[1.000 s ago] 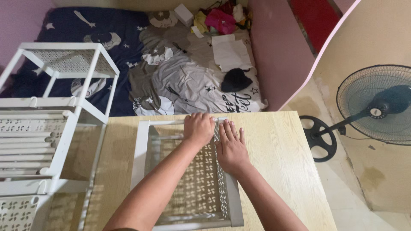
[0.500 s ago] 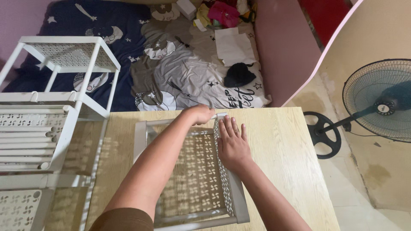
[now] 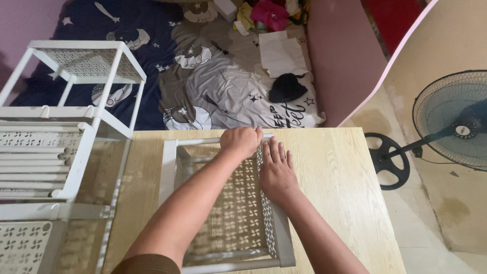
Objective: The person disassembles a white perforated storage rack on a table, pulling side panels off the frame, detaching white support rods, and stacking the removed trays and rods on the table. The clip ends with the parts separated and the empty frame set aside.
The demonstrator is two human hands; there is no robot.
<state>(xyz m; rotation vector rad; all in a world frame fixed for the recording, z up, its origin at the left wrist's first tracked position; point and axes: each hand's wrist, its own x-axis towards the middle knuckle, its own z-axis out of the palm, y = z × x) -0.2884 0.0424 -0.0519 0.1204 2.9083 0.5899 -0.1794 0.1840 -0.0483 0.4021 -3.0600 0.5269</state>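
A white plastic shelf tray (image 3: 168,167) with a cut-out pattern lies on a light wooden table (image 3: 335,172). My left hand (image 3: 240,142) is closed around the tray's far rim near its right corner. My right hand (image 3: 275,170) lies flat, fingers together, pressing on the tray's right side wall. Both forearms reach across the tray and hide part of its patterned floor.
A white plastic rack (image 3: 66,127) with more patterned shelves stands at the table's left edge. Beyond the table is a bed (image 3: 218,86) with dark and grey bedding, papers and clothes. A standing fan (image 3: 451,127) is on the floor to the right.
My left hand has slid right along the tray's far rim towards the corner and closed on it. The right hand stays flat on the side wall.
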